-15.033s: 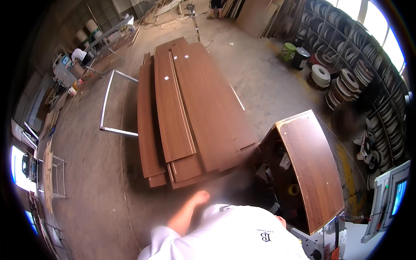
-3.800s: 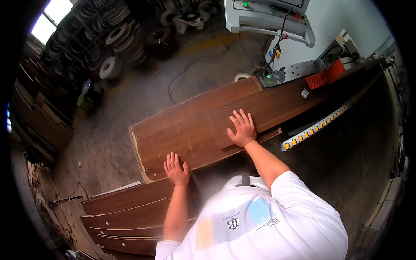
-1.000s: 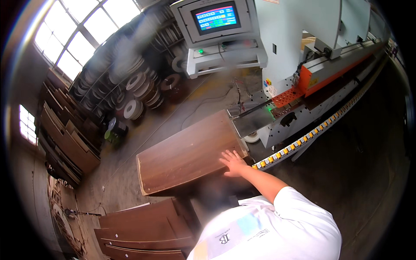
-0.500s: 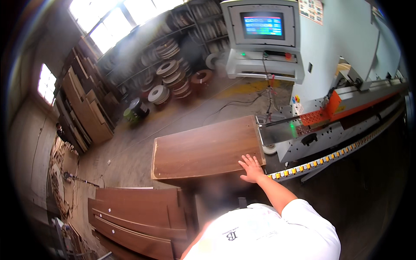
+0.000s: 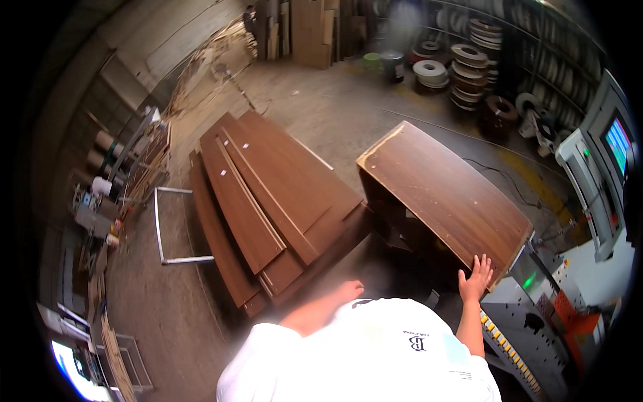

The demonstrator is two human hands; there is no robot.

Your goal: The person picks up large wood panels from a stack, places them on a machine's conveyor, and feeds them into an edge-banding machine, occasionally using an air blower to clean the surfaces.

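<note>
My right hand (image 5: 475,278) lies flat on the near corner of a brown wood-grain tabletop (image 5: 442,191), fingers spread, gripping nothing. The top has a worn, pale left edge, and its underside is in shadow. Close to my body, my left hand (image 5: 349,290) hovers near the near end of a stack of brown panels (image 5: 288,194); its fingers are blurred and I cannot make out their pose. The panels lie in an uneven pile, long and flat, with a few small white labels on them.
At right stands a grey machine with a lit screen (image 5: 617,144) and a roller rail (image 5: 506,342). Rolls of edge banding (image 5: 469,70) are stacked at the back. A white metal frame (image 5: 159,224) is left of the panels. A person (image 5: 250,20) is far back.
My view has swung left, bringing the panel stack to the middle and the machine to the right rim. The left hand has come into view; the right stays on the tabletop.
</note>
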